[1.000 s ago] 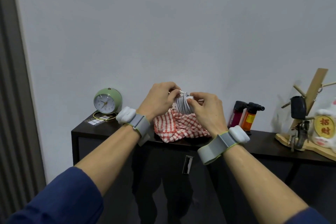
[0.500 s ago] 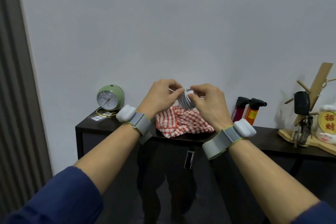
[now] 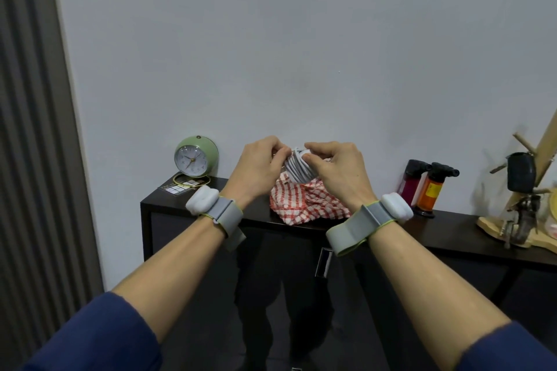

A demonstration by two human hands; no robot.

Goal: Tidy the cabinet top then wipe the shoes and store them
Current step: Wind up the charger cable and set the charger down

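Observation:
A coiled white cable (image 3: 297, 167) is held in the air above the dark cabinet top (image 3: 458, 224). My left hand (image 3: 260, 164) pinches its left side and my right hand (image 3: 339, 170) grips its right side; the fingers hide much of the coil. Right under the hands a red-and-white checked cloth (image 3: 304, 203) lies crumpled on the cabinet. No shoes are in view.
A green alarm clock (image 3: 196, 159) stands at the back left on a small checked card (image 3: 180, 188). Two torch lighters (image 3: 428, 187) stand right of the cloth. A wooden key stand (image 3: 530, 190) with keys is at the far right. A grey curtain (image 3: 33, 159) hangs left.
Both hands keep hold of the coiled cable and have shifted their fingers slightly on it. The view has drifted a little to the left, so the cabinet objects sit further right.

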